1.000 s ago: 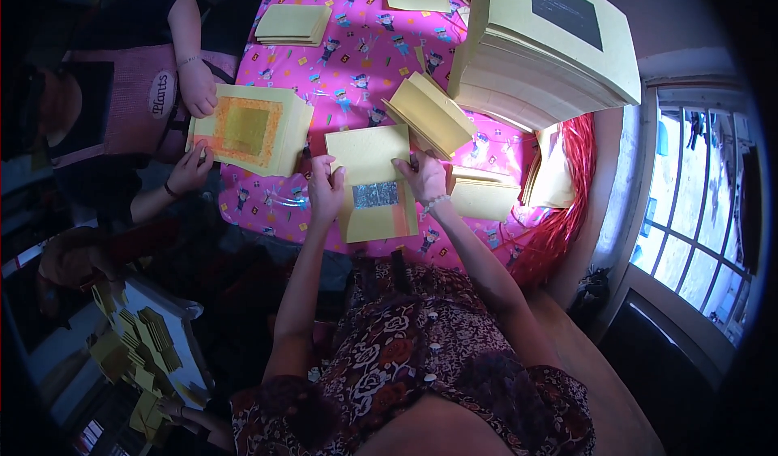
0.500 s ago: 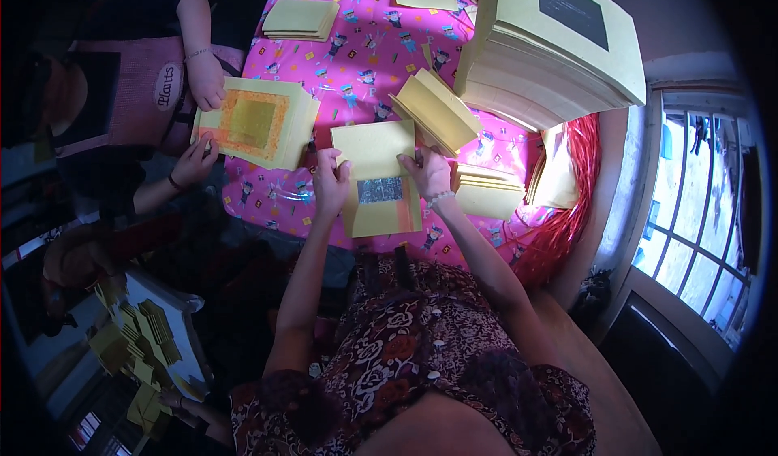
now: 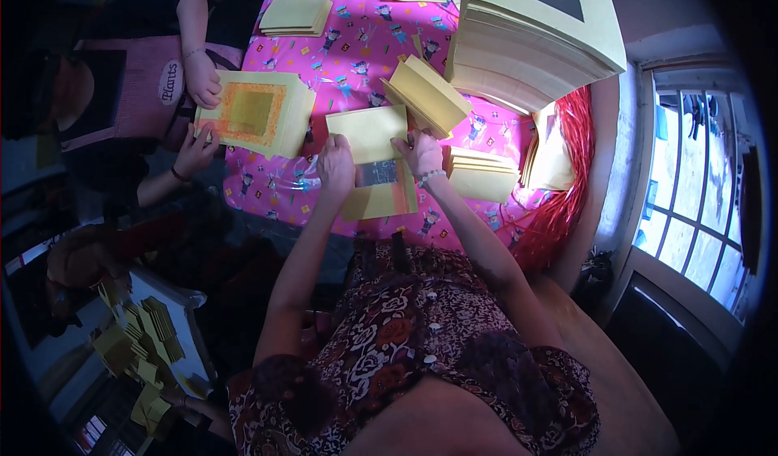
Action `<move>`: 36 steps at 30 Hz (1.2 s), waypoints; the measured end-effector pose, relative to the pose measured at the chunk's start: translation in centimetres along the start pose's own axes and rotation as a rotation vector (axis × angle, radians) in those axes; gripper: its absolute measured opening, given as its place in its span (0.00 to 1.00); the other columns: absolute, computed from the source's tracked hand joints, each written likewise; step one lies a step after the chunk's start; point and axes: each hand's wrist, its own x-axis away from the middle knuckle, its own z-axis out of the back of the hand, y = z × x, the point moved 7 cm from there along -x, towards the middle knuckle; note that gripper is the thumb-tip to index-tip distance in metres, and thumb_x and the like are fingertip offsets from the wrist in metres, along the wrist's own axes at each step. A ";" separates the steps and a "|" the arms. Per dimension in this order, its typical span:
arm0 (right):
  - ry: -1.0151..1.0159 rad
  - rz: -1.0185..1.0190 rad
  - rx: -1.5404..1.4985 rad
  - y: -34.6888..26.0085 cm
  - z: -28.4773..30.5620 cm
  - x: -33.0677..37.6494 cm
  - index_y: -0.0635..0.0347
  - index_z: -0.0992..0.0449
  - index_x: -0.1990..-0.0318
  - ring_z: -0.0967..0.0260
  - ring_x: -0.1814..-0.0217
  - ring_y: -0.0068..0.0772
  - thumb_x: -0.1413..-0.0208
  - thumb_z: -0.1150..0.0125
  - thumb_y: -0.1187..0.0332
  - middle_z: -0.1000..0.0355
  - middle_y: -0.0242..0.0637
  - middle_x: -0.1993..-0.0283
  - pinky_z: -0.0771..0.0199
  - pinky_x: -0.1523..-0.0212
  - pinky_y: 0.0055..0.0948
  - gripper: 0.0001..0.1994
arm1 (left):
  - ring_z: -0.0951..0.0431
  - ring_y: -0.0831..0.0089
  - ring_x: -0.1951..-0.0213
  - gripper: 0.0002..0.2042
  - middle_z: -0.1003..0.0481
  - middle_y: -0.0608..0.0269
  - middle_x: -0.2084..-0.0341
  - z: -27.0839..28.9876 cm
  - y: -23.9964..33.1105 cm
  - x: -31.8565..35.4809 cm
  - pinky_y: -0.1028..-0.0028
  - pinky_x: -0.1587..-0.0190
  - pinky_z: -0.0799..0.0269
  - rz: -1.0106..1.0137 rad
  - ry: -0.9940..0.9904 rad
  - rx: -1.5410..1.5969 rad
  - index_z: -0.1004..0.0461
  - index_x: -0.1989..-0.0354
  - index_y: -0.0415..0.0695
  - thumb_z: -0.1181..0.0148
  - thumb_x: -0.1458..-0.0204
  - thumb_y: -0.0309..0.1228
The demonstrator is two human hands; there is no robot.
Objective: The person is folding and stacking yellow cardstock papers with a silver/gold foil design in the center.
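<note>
A yellow paper sheet (image 3: pixel 369 136) with a dark silvery patch is before me at the near side of the table, its upper part lying over as a flap. My left hand (image 3: pixel 335 167) is closed on its left edge, fingers curled under and partly hidden. My right hand (image 3: pixel 422 155) pinches the sheet's right edge between thumb and fingers. Just beyond that hand, a folded yellow paper bundle (image 3: pixel 429 95) stands tilted. Right of my wrist lies a small stack of folded yellow papers (image 3: pixel 482 174).
A tall stack of yellow paper (image 3: pixel 531 47) stands at the far right, beside red shiny strands (image 3: pixel 571 156). To my left, another person's hands (image 3: pixel 204 91) hold yellow sheets with an orange-framed square (image 3: pixel 255 114). More folded paper (image 3: pixel 296 16) lies farther back on the pink patterned tablecloth (image 3: pixel 348 59).
My view has shifted slightly. My left hand's fingers have curled more tightly at the sheet's edge. My right hand still pinches the opposite side.
</note>
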 end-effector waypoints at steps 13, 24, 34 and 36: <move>0.120 0.068 -0.001 0.9 -0.3 1.8 0.65 0.31 0.62 0.30 0.57 0.55 0.48 0.39 0.53 0.30 0.55 0.61 0.29 0.58 0.47 0.21 | 0.28 0.55 0.60 0.22 0.35 0.54 0.65 -1.0 4.0 2.9 0.63 0.57 0.30 -0.098 0.138 -0.168 0.34 0.62 0.38 0.35 0.55 0.44; 0.119 0.612 0.261 -4.9 -1.8 3.3 0.57 0.32 0.66 0.29 0.63 0.42 0.51 0.41 0.65 0.29 0.39 0.66 0.30 0.63 0.37 0.10 | 0.30 0.49 0.57 0.22 0.34 0.48 0.62 -0.5 3.1 1.8 0.57 0.52 0.32 -0.042 0.104 -0.088 0.35 0.58 0.35 0.40 0.50 0.43; 0.181 0.576 0.084 -3.9 -2.7 3.7 0.57 0.32 0.68 0.31 0.61 0.41 0.53 0.39 0.64 0.31 0.39 0.68 0.31 0.61 0.39 0.10 | 0.31 0.49 0.59 0.23 0.35 0.45 0.63 0.8 2.0 2.8 0.57 0.55 0.34 -0.080 0.223 0.036 0.37 0.56 0.33 0.42 0.50 0.41; 0.148 0.551 0.031 -3.7 -2.8 3.8 0.58 0.32 0.69 0.31 0.61 0.42 0.53 0.38 0.64 0.32 0.40 0.68 0.32 0.61 0.39 0.10 | 0.32 0.47 0.59 0.22 0.36 0.43 0.63 1.0 1.6 3.1 0.56 0.55 0.35 -0.107 0.245 0.127 0.38 0.56 0.33 0.43 0.49 0.40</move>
